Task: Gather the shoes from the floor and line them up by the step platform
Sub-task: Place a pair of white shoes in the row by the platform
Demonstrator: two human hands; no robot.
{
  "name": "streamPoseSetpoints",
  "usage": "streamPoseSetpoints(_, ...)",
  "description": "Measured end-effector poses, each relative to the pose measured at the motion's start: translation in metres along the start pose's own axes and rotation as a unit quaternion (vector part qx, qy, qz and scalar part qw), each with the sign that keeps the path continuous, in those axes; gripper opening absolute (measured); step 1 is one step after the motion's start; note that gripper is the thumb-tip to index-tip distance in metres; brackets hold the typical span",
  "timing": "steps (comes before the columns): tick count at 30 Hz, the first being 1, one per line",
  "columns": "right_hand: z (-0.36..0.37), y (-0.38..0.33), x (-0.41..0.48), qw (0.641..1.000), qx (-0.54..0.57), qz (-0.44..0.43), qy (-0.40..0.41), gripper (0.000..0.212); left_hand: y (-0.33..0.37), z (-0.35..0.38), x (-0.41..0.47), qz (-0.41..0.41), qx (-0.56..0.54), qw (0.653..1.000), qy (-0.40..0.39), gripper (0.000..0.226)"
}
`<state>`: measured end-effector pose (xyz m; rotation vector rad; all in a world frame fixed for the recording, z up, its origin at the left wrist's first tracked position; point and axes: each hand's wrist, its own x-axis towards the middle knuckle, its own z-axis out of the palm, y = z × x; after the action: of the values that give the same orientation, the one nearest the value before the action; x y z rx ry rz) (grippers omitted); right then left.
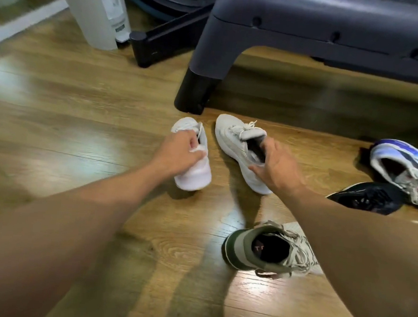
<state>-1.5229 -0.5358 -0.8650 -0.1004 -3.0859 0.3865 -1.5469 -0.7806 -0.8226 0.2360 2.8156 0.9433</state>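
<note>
By the left hand (178,151), a white fabric sneaker (198,176) is being gripped at its tongue; by the right hand (277,169), seemingly, an off-white laced sneaker (230,140) at its collar. Both toes are best being squared to the nearby grey plastic step platform (311,29).

White shoe (197,174), off-white shoe (229,137), olive shoe (242,249), black shoe (368,196), blue-and-purple shoe (401,157); grey step (311,19), black foot (192,93); brown wood-grain floor (81,124).
</note>
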Motion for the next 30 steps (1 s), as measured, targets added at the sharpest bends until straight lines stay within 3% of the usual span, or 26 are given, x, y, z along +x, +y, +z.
streamPoseSetpoints(2, -0.001, 0.004, -0.005, 0.995, -0.075, -0.022, -0.06, 0.038, 0.001, 0.014, 0.001, 0.03, 0.083, 0.994, -0.068, 0.019)
streamPoseSetpoints(4, -0.002, 0.009, -0.008, 0.979, -0.154, -0.041, -0.127, 0.037, 0.003, 0.026, 0.001, 0.032, 0.121, 0.985, -0.123, 0.021)
streamPoseSetpoints(7, -0.007, 0.004, -0.003, 0.963, -0.198, -0.073, -0.167, 0.037, 0.001, 0.042, 0.0, 0.025, 0.192, 0.96, -0.201, 0.024)
streamPoseSetpoints(13, -0.013, -0.041, 0.009, 0.973, -0.054, -0.059, -0.218, 0.05, -0.001, 0.04, 0.011, -0.021, 0.249, 0.914, -0.32, 0.049)
streamPoseSetpoints(17, -0.037, -0.072, 0.004, 0.974, -0.046, -0.064, -0.212, 0.049, 0.018, 0.003, 0.006, -0.047, 0.16, 0.961, -0.221, 0.04)
streamPoseSetpoints(19, -0.06, -0.088, -0.009, 0.973, -0.01, -0.068, -0.22, 0.033, 0.036, -0.017, -0.007, -0.074, 0.108, 0.979, -0.155, 0.033)
streamPoseSetpoints(23, -0.136, -0.123, -0.039, 0.958, 0.03, -0.08, -0.273, 0.006, 0.083, -0.073, -0.059, -0.156, 0.064, 0.969, -0.179, 0.028)
streamPoseSetpoints(28, -0.301, -0.19, -0.069, 0.912, 0.028, -0.116, -0.393, 0.028, 0.158, -0.215, -0.128, -0.263, -0.008, 0.91, -0.32, 0.03)
streamPoseSetpoints(30, -0.379, -0.22, -0.08, 0.898, 0.036, -0.136, -0.418, 0.025, 0.199, -0.282, -0.155, -0.292, -0.039, 0.888, -0.352, 0.032)
